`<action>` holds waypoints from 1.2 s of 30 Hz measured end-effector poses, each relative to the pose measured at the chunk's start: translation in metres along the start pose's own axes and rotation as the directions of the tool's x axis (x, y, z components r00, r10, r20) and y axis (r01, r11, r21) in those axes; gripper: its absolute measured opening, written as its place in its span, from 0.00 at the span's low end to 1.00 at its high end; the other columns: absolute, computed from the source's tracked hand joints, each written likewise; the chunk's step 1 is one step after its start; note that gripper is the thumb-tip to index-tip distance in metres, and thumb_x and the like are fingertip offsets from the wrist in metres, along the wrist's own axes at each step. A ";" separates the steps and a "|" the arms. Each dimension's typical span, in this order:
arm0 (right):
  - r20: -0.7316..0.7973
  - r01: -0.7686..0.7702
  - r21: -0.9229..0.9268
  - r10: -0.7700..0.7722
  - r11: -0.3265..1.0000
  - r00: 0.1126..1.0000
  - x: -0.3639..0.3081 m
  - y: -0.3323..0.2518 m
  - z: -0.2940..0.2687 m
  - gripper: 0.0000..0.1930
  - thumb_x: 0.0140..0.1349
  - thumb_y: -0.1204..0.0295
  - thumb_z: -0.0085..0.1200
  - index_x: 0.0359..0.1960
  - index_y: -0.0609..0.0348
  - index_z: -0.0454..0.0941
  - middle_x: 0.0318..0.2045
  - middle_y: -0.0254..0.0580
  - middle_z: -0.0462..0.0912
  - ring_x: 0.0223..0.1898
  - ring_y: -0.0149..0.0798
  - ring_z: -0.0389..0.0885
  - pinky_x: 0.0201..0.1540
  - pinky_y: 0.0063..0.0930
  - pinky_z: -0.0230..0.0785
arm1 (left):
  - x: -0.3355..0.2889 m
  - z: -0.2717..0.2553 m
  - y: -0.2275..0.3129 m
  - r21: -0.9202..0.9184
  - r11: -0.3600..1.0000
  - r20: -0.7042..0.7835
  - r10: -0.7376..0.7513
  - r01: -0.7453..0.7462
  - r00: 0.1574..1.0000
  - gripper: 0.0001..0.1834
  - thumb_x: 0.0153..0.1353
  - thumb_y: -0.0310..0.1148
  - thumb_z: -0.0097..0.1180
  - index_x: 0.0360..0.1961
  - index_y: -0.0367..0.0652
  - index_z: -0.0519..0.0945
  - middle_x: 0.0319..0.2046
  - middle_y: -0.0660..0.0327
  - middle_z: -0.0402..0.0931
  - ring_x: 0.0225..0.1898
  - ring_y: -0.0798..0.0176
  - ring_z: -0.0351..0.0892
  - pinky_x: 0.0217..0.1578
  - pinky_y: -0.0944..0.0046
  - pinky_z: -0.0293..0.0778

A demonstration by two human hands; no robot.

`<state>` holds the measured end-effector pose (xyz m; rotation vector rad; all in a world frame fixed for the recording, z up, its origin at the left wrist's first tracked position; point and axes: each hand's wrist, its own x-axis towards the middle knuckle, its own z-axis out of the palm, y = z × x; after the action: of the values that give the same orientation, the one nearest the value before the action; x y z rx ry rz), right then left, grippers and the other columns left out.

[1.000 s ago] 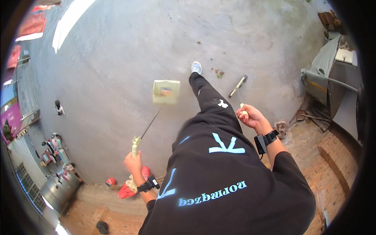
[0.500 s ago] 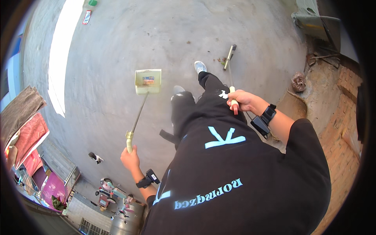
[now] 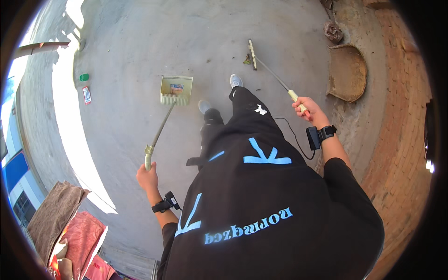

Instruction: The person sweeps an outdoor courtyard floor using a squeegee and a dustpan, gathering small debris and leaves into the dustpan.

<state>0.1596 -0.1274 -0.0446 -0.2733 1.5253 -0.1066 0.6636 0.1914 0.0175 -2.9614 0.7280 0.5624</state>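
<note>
Long-handled cream plastic dustpan (image 3: 176, 89) at half past ten from centre, over grey concrete floor (image 3: 135, 51)
The left hand (image 3: 147, 178) has its fingers clamped around its grip (image 3: 148, 159); the right hand's (image 3: 309, 111) fingers clamp a long-handled cream-and-grey broom (image 3: 273, 73), its narrow head (image 3: 252, 54) near half past twelve, beside small greenish debris (image 3: 246, 60). Such length probably spares stooping.

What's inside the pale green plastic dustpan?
Inside the pale green plastic dustpan: a rectangular blue-and-orange patch, likely a label. Fine dust, if any, is too small to make out. The grey concrete floor beneath is covered by the dustpan.
</note>
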 end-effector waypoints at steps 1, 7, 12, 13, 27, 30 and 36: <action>-0.061 0.064 0.020 -0.063 0.998 0.996 -0.004 0.016 -0.009 0.05 0.47 0.75 0.48 0.26 0.61 0.68 0.17 0.36 0.70 0.12 0.24 0.67 0.09 0.15 0.57 | 0.013 -0.006 0.002 0.017 1.000 0.041 0.021 -0.022 0.999 0.17 0.47 0.44 0.60 0.26 0.38 0.79 0.23 0.50 0.75 0.29 0.46 0.75 0.30 0.51 0.68; -0.246 0.151 0.004 -0.145 0.989 0.958 -0.056 0.077 -0.011 0.03 0.47 0.76 0.49 0.24 0.61 0.68 0.17 0.36 0.70 0.13 0.25 0.68 0.12 0.15 0.61 | 0.053 0.005 0.006 0.044 0.989 0.140 0.134 -0.142 0.981 0.17 0.48 0.45 0.60 0.26 0.40 0.79 0.25 0.51 0.77 0.31 0.47 0.76 0.30 0.51 0.69; -0.147 -0.068 0.172 0.094 0.983 0.985 -0.017 0.100 -0.029 0.03 0.54 0.75 0.46 0.26 0.57 0.65 0.17 0.31 0.67 0.14 0.23 0.65 0.13 0.14 0.59 | 0.034 0.008 0.013 0.097 0.985 0.107 0.135 -0.145 0.985 0.16 0.48 0.47 0.59 0.28 0.45 0.80 0.26 0.55 0.78 0.31 0.49 0.77 0.32 0.52 0.72; -0.111 -0.113 0.208 0.138 0.972 0.984 -0.009 0.103 -0.032 0.04 0.55 0.75 0.45 0.26 0.56 0.64 0.17 0.30 0.67 0.14 0.22 0.64 0.13 0.13 0.58 | 0.033 0.007 0.019 0.061 0.997 0.183 0.039 -0.051 0.982 0.14 0.49 0.45 0.58 0.29 0.47 0.80 0.27 0.55 0.78 0.32 0.48 0.77 0.33 0.52 0.72; 0.103 -0.343 -0.091 0.351 0.935 0.931 0.033 0.020 0.042 0.06 0.57 0.78 0.44 0.24 0.58 0.62 0.14 0.28 0.63 0.12 0.20 0.60 0.11 0.11 0.57 | -0.005 0.075 0.054 -0.122 0.987 0.171 -0.081 0.103 0.982 0.09 0.47 0.34 0.55 0.28 0.42 0.81 0.26 0.53 0.79 0.31 0.52 0.80 0.31 0.56 0.75; 0.150 -0.354 -0.191 0.384 0.915 0.911 0.026 0.020 0.059 0.04 0.57 0.79 0.44 0.27 0.60 0.63 0.14 0.28 0.62 0.13 0.20 0.60 0.11 0.11 0.55 | -0.007 0.073 0.069 -0.149 0.982 0.158 -0.095 0.118 0.983 0.08 0.45 0.31 0.55 0.27 0.42 0.82 0.25 0.53 0.79 0.30 0.53 0.81 0.30 0.57 0.76; 0.209 -0.390 -0.148 0.414 0.909 0.886 -0.001 -0.011 0.078 0.08 0.59 0.78 0.42 0.40 0.62 0.68 0.15 0.28 0.61 0.12 0.19 0.57 0.11 0.13 0.49 | 0.013 0.075 0.085 -0.122 0.982 0.202 -0.116 0.143 0.973 0.10 0.49 0.31 0.52 0.31 0.43 0.82 0.31 0.52 0.80 0.35 0.52 0.81 0.35 0.58 0.77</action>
<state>0.2385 -0.1290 -0.0396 -0.0402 1.3211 0.3265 0.6099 0.1197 -0.0533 -2.9881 0.4930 0.9082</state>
